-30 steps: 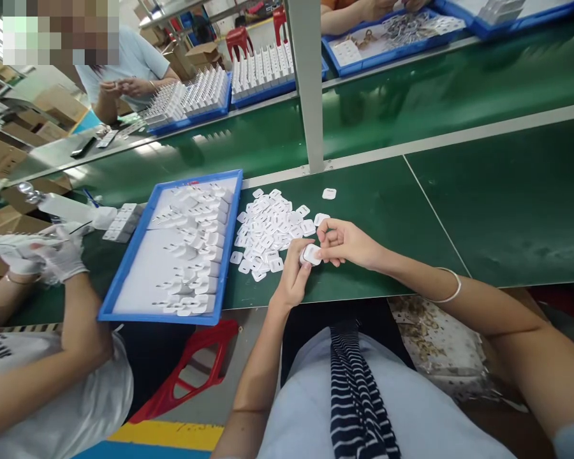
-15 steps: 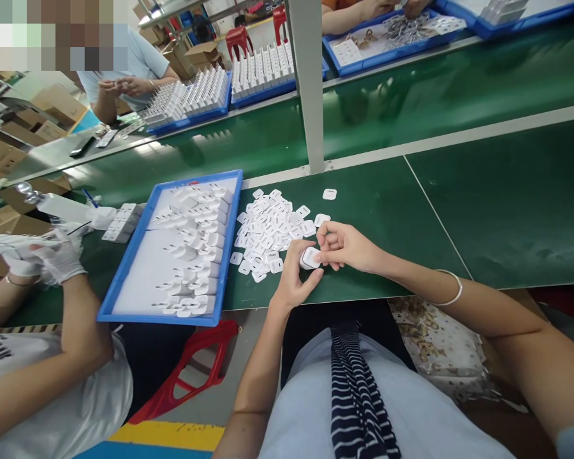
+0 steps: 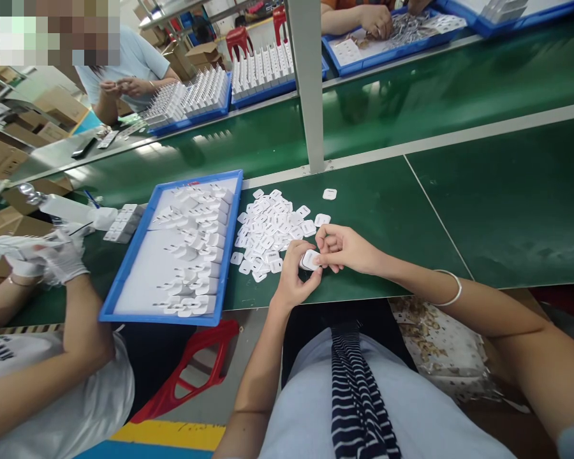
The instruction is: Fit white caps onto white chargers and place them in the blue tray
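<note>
My left hand point(image 3: 294, 280) is closed around a small white charger housing point(image 3: 303, 263), held just above the green bench near its front edge. On top of the housing sits a white rounded-square cover plate point(image 3: 310, 259). The thumb and forefinger of my right hand point(image 3: 342, 248) pinch the plate's right edge, with the other fingers curled. Whether the plate lies fully flat on the housing is hard to tell. Left of my hands spreads a pile of loose cover plates point(image 3: 268, 226). Farther left, a blue-rimmed tray point(image 3: 169, 319) holds rows of white plug chargers point(image 3: 205, 255) with pins.
At the left a co-worker's gloved hands point(image 3: 64, 258) handle clear plastic. Across the bench another person sits behind trays of upright chargers point(image 3: 203, 89). A grey post point(image 3: 309, 95) rises beyond the pile. Metal parts fill a blue tray point(image 3: 335, 60) at the back.
My hands stay nearly in place; the cover plate and my left thumb shift slightly. Across the bench, a person's hand has moved down into the tray of metal parts.
</note>
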Available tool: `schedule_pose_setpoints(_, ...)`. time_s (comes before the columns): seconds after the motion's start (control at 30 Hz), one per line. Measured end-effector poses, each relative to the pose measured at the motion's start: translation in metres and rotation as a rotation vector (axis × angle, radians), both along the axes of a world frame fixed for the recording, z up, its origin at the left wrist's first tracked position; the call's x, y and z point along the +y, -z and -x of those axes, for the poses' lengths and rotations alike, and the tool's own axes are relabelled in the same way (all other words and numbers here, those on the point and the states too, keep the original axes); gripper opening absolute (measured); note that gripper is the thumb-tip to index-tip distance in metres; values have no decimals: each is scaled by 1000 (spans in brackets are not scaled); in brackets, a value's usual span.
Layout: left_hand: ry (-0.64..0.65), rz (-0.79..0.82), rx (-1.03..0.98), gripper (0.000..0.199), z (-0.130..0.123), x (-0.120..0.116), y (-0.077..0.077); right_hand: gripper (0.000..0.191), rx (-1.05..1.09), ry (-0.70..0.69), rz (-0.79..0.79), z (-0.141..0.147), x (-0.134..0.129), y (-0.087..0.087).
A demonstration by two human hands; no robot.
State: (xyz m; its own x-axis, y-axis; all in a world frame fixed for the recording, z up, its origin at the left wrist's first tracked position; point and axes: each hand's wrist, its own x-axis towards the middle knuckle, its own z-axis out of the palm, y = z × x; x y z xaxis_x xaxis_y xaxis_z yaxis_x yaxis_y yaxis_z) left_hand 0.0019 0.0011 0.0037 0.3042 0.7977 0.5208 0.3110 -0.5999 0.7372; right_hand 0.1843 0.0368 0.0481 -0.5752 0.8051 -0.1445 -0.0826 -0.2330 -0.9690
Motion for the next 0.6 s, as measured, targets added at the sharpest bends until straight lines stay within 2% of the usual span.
schedule_pose_setpoints(0.6, 26, 13, 13, 26, 0, 0, -4, 41, -22, -14, 30, -1, 1, 3)
